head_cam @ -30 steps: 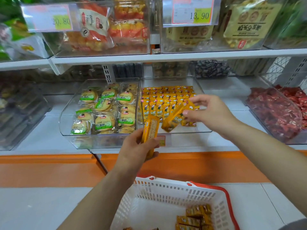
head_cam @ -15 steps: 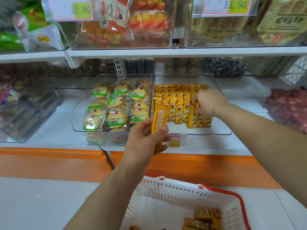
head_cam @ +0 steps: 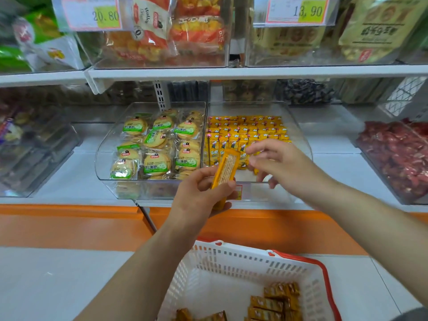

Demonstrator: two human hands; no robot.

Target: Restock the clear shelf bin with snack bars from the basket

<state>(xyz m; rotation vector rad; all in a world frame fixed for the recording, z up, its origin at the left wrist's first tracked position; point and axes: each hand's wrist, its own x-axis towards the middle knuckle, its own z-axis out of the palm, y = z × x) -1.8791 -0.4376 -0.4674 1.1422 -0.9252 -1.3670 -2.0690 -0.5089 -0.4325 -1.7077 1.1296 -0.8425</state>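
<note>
Left grip (head_cam: 198,198) is clamped on one bar (head_cam: 225,169). Thumb lies across the wrapper's near face, fingers behind. The bar is near upright with its top leaning right and the printed back panel facing the camera. It is held in the air just in front of the bin (head_cam: 303,135), at the bin's front left corner.

Right grip (head_cam: 280,165) is loose, fingers relaxed and part spread, nothing seen in it. It's motion-blurred. It hovers over the bin's front edge, just right of the held bar. Its fingertips are close to the bar's top; can't tell if they touch.

The bin is clear and sits at the front edge of the lower shelf (head_cam: 69,177), about mid-span. Stocked bars (head_cam: 245,129) stand in tight rows from the back wall forward to about where the grips are.

The basket (head_cam: 231,258) is white lattice with a red rim, below the shelf's front edge. Loose bars (head_cam: 275,302) are piled toward its near right corner, a few more at its near edge.

The cookie bin (head_cam: 102,158) sits side by side with the bin's left wall and holds round packs with green labels. The red sweets bin (head_cam: 393,156) is at the shelf's right end, well apart. Upper shelf price tags read 20.80 (head_cam: 92,15) and 13.90 (head_cam: 298,10).
</note>
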